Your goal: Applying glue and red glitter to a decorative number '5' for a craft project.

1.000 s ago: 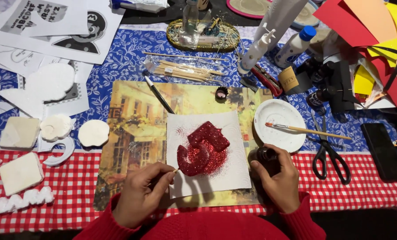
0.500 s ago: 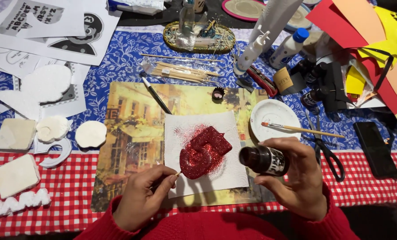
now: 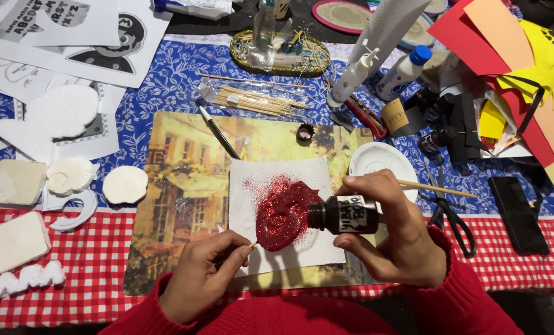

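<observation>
A red glitter-covered shape (image 3: 284,211) lies on a white paper sheet (image 3: 289,177), which rests on a picture placemat (image 3: 177,186). My left hand (image 3: 202,273) pinches a thin wooden stick whose tip touches the shape's lower left edge. My right hand (image 3: 395,232) grips a small dark glitter bottle (image 3: 345,214), tipped sideways with its open mouth over the right side of the shape. Loose red glitter is scattered on the paper.
A white paper plate (image 3: 382,162) with a thin brush sits right of the paper, black scissors (image 3: 450,217) and a dark phone (image 3: 516,214) beyond it. White foam pieces (image 3: 125,184) lie left. Glue bottles (image 3: 351,77), skewers (image 3: 252,99), coloured card sheets (image 3: 506,43) crowd the back.
My right hand lifted the bottle from the table edge, carried it left and tipped it over the shape. The left hand kept the stick at the shape's edge.
</observation>
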